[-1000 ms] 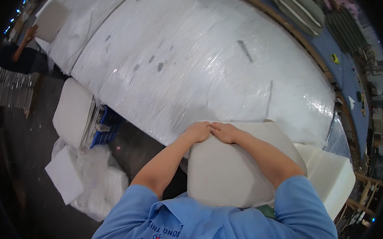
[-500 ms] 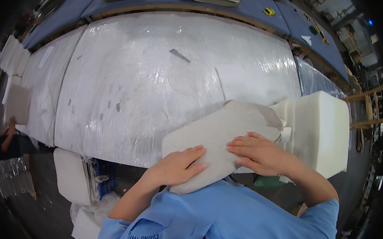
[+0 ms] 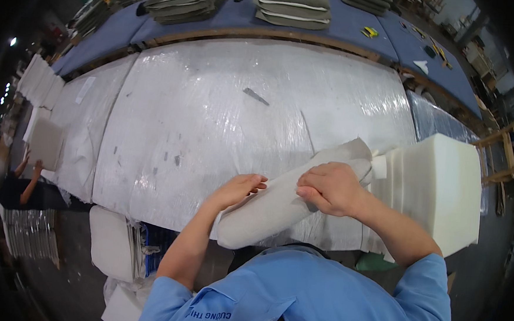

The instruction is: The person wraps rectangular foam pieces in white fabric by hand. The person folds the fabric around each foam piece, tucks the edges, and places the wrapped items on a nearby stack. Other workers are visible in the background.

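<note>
A light grey fabric-covered cushion (image 3: 265, 214) is tipped up on its long edge in front of my chest, with its narrow side facing up. My right hand (image 3: 330, 188) is closed over the cushion's upper edge, knuckles up and thumb toward the left. On the far left side of the cushion is my left hand (image 3: 238, 191), its fingers loosely bent and slightly apart beside the upper edge. Its thumb is hidden. At the cushion's far right end, a loose grey fabric flap (image 3: 357, 150) stands up near a white piece (image 3: 379, 167).
A stack of cream foam blocks (image 3: 449, 190) stands right of the cushion. The table (image 3: 212, 116) is wrapped in clear plastic. Behind it, folded grey-green covers (image 3: 293, 7) lie on a blue table (image 3: 347, 39). Another person's hands (image 3: 32, 167) hold a pale panel (image 3: 46, 142) at far left.
The cushion has turned from lying flat up onto its edge. My right hand has gone from pressing flat to gripping its edge; my left hand has moved up to its far side.
</note>
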Demonstrator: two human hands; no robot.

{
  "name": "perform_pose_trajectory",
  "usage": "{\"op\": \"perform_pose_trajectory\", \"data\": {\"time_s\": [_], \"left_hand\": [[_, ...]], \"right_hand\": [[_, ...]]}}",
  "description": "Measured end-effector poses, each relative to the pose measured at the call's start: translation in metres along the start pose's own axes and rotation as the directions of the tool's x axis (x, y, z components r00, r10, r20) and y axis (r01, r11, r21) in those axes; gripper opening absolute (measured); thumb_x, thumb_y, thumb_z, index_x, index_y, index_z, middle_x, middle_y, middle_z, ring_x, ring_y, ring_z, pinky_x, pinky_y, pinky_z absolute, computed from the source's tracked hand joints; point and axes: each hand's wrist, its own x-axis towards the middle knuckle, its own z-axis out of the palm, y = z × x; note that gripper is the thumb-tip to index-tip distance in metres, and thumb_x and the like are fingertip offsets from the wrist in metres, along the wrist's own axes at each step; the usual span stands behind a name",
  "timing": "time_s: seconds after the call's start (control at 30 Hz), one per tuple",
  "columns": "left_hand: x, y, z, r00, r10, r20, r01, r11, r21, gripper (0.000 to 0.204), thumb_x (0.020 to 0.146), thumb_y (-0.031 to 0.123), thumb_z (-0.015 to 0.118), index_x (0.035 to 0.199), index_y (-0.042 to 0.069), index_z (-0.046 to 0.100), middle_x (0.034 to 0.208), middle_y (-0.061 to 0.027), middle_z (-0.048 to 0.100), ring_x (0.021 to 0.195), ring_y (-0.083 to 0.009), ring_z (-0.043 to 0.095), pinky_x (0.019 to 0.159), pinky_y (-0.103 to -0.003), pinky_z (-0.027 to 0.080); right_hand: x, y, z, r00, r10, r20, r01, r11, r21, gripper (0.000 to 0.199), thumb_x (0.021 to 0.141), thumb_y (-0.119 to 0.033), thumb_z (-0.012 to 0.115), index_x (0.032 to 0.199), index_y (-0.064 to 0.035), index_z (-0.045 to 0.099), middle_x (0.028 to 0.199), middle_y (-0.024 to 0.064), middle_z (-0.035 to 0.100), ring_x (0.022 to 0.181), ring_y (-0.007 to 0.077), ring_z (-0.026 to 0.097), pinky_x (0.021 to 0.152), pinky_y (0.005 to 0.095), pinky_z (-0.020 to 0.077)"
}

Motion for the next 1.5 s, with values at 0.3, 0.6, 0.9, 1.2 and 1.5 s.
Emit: {"op": "perform_pose_trajectory", "data": {"time_s": [0.3,0.6,0.9,1.2,1.5], "left_hand": [[-0.121,0.09,0.094,0.703,0.686,-0.186,-0.013,0.274,0.962,0.086,0.077,0.039,0.088,0.145,-0.001,0.054,0.125,-0.0199,0.067,0.111,-0.0355,0.067,0.102,-0.042,0.049],[-0.084,0.067,0.073,0.456,0.869,-0.189,0.136,0.142,0.98,0.066,0.074,0.041,0.084,0.124,0.005,0.061,0.096,-0.0041,0.063,0.08,-0.0193,0.061,0.071,-0.034,0.046],[-0.08,0.068,0.068,0.452,0.871,-0.195,0.112,0.161,0.981,0.049,0.082,0.037,0.081,0.117,0.006,0.066,0.086,-0.0042,0.065,0.074,-0.0206,0.065,0.067,-0.034,0.05],[-0.09,0.067,0.075,0.547,0.825,-0.14,0.038,0.143,0.989,0.039,0.085,0.029,0.078,0.113,0.005,0.067,0.086,-0.0054,0.066,0.072,-0.0218,0.068,0.063,-0.035,0.052],[-0.11,0.062,0.108,0.604,0.766,-0.221,-0.124,0.364,0.923,0.035,0.089,0.022,0.075,0.116,0.001,0.066,0.105,-0.0159,0.074,0.088,-0.0301,0.074,0.077,-0.039,0.059]], "right_hand": [[0.029,0.016,-0.008,0.823,-0.559,-0.104,0.539,0.825,-0.171,0.072,0.081,-0.057,0.078,0.133,-0.0082,0.065,0.112,0.0045,0.069,0.097,0.0238,0.067,0.084,0.0358,0.053],[0.049,0.022,0.009,0.843,-0.531,-0.09,0.461,0.798,-0.389,0.073,0.076,-0.052,0.08,0.132,-0.0075,0.063,0.1,0.002,0.066,0.084,0.0179,0.065,0.077,0.032,0.0514],[0.054,0.027,0.017,0.794,-0.573,-0.203,0.473,0.792,-0.387,0.053,0.087,-0.049,0.074,0.12,-0.0076,0.071,0.087,0.0007,0.065,0.075,0.0164,0.064,0.069,0.0304,0.0519],[0.037,0.018,0.02,0.815,-0.536,-0.221,0.458,0.829,-0.321,0.045,0.087,-0.043,0.075,0.116,-0.0084,0.072,0.085,-0.001,0.065,0.072,0.0163,0.062,0.066,0.031,0.05],[0.001,-0.001,0.023,0.884,-0.45,-0.13,0.426,0.888,-0.174,0.039,0.084,-0.032,0.079,0.113,-0.0062,0.074,0.094,0.0014,0.071,0.074,0.0176,0.062,0.068,0.033,0.0475]]}}
